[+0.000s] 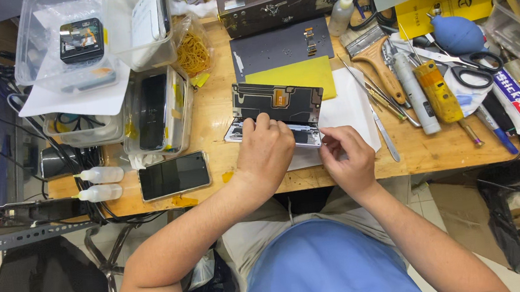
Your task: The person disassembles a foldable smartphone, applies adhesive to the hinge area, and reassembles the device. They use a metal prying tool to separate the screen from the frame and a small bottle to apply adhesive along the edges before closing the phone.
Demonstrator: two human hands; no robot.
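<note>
An opened foldable phone (276, 104), its back removed and its dark inner parts showing, lies on the wooden bench (214, 115). My left hand (265, 153) rests on the lower half of the phone, fingers curled down onto it. My right hand (347, 157) sits at the phone's lower right corner with thumb and fingertips pinched together at its edge; whether something tiny is held there is too small to tell. A white sheet (347, 108) lies under the phone.
A whole phone (174, 175) lies face up at the left beside two small squeeze bottles (99, 184). Clear plastic boxes (158, 111) stand at the back left. Yellow and dark mats (290, 60), tweezers (382, 130), screwdrivers (435, 92), scissors (473, 67) and a blue air blower (458, 33) fill the right.
</note>
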